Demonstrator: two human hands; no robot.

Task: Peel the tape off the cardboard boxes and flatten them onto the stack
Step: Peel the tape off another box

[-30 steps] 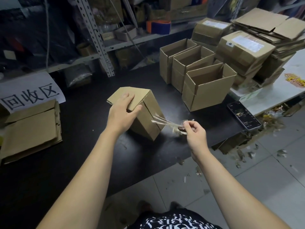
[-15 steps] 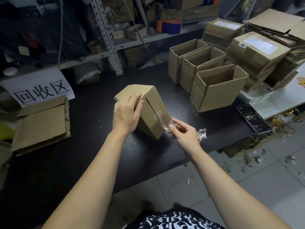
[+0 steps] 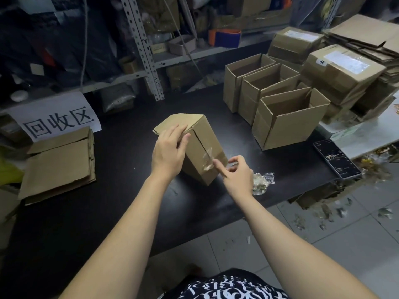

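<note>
**Black tabletop (image 3: 129, 201) in a cluttered storeroom: tape coming off a box**

A closed box (image 3: 207, 143) stands tilted at the centre. The left hand (image 3: 168, 152) grips its upper corner, fingers over the top and thumb on the seam face. The right hand (image 3: 237, 178) stretches its index finger onto a clear tape strip (image 3: 207, 160). Its other fingers are curled, and whether they hold the tape wad (image 3: 262, 183) beside them cannot be told. Peeling seems underway. The next move likely calls for lifting the strip's edge and pulling it free, then flattening the box onto the stack (image 3: 58, 165) at left.
</note>
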